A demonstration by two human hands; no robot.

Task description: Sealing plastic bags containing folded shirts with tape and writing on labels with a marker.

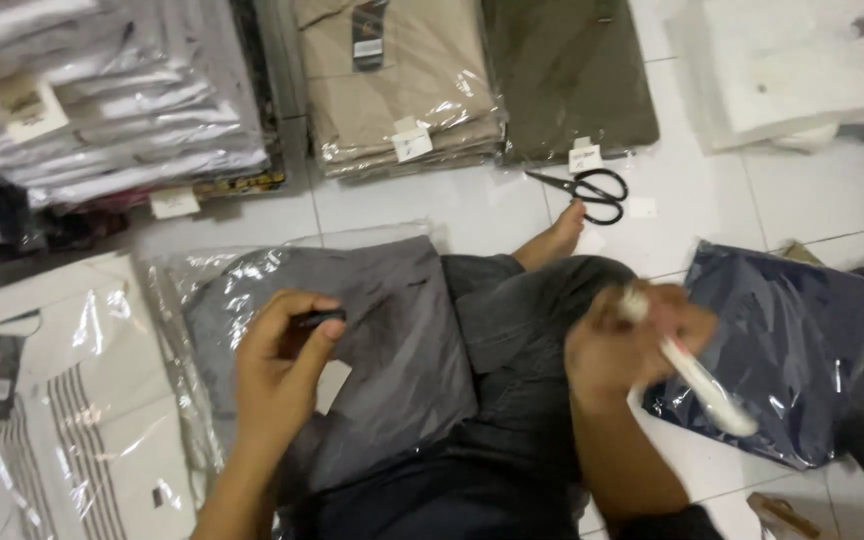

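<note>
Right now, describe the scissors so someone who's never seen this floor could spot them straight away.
Look at the white tiled floor, just beyond the person's bare foot. The scissors lie flat there, below the olive-green bagged garment. They are the only all-black metal tool among soft plastic-wrapped clothes.
</note>
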